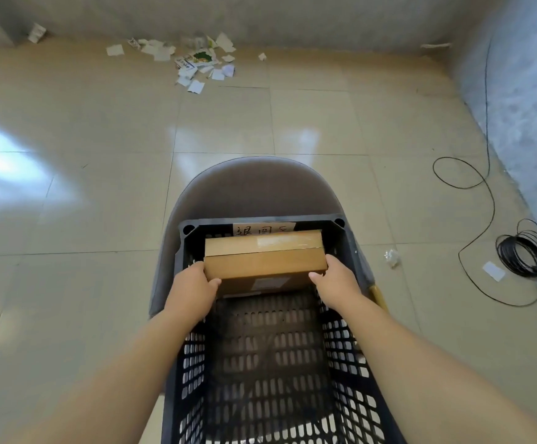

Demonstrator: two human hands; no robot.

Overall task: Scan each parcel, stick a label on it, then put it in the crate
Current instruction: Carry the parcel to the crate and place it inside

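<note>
A brown cardboard parcel [264, 264] sits at the far end of a black perforated crate [193, 354], with a pale label on its near face. Behind it and against the crate's far wall lies a second brown parcel [262, 243] with clear tape on top. My left hand [193, 288] grips the near parcel's left end, thumb on the front face. My right hand [334, 282] grips its right end the same way. Both forearms reach in over the crate. A handwritten paper tag [262, 228] is stuck on the crate's far rim.
The crate rests on a grey rounded chair [254, 187] on a tiled floor. Torn paper scraps [196, 59] lie by the far wall. A coil of black cable [522, 251] and a loose cable run along the right, near a crumpled wrapper [391, 257].
</note>
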